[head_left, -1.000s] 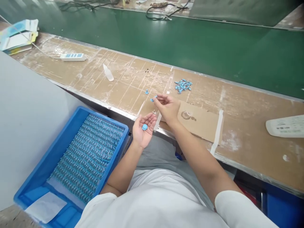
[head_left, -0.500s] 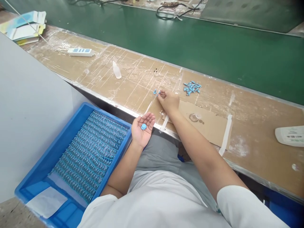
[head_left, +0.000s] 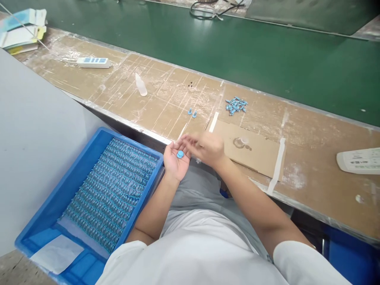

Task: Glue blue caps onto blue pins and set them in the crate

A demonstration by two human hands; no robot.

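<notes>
My left hand [head_left: 176, 164] is palm up over the table's front edge, slightly cupped, with a few small round blue discs [head_left: 180, 154] lying in its palm. My right hand [head_left: 211, 147] is close beside it, its fingers reaching over the left fingertips. Motion smears those fingers, so whether they pinch anything is not visible. On the table beyond my hands, two small blue pieces with round bases [head_left: 192, 113] stand side by side. Farther right lies a pile of small blue parts with metallic bits [head_left: 236, 105].
A blue crate [head_left: 89, 152] at the lower left holds rows of similar blue parts and a paper sheet [head_left: 57, 253]. On the table are a small dropper bottle [head_left: 141, 85], a power strip [head_left: 94, 62], a taped cardboard piece [head_left: 261, 152] and a white bottle [head_left: 359, 161]. Behind runs a green belt [head_left: 237, 51].
My right hand has moved from the small blue pieces back toward my left palm. The piece at its fingertips now stands on the table beside the other one. The camera view has shifted slightly.
</notes>
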